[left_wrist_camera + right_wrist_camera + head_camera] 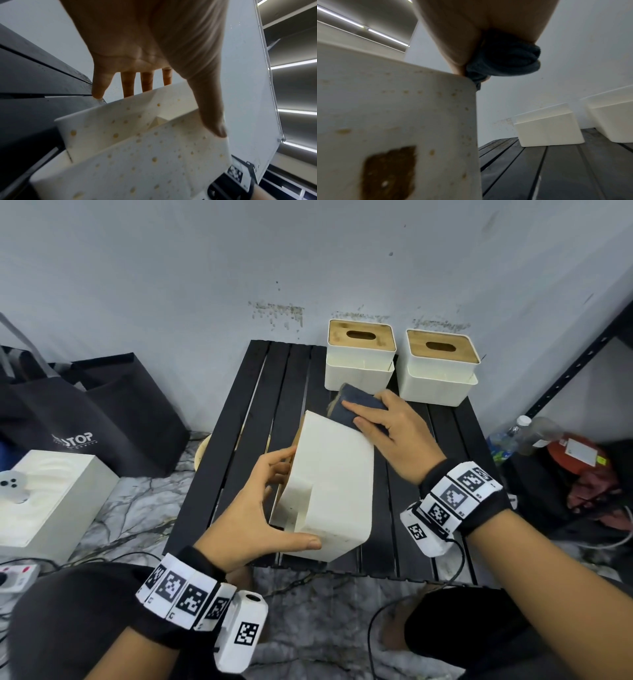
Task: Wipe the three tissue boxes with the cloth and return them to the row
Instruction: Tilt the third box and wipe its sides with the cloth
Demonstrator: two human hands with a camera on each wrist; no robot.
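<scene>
A white plastic tissue box [337, 481], speckled with brown spots, is tipped on its side at the centre of the head view, over a black slatted table [239, 419]. The left hand [253, 508] grips its lower end, with the thumb stretched along the near edge and the fingers slightly spread behind. The right hand [397, 436] holds a folded dark blue cloth [359, 402] against the box's upper end, forefinger straight across it and the others curled round its edge. Two white tissue boxes with wooden lids [359, 354] stand side by side at the upper right.

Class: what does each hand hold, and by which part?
The left hand grips the tipped tissue box by its near end. The right hand holds the folded cloth from above, against the box's far edge.
</scene>
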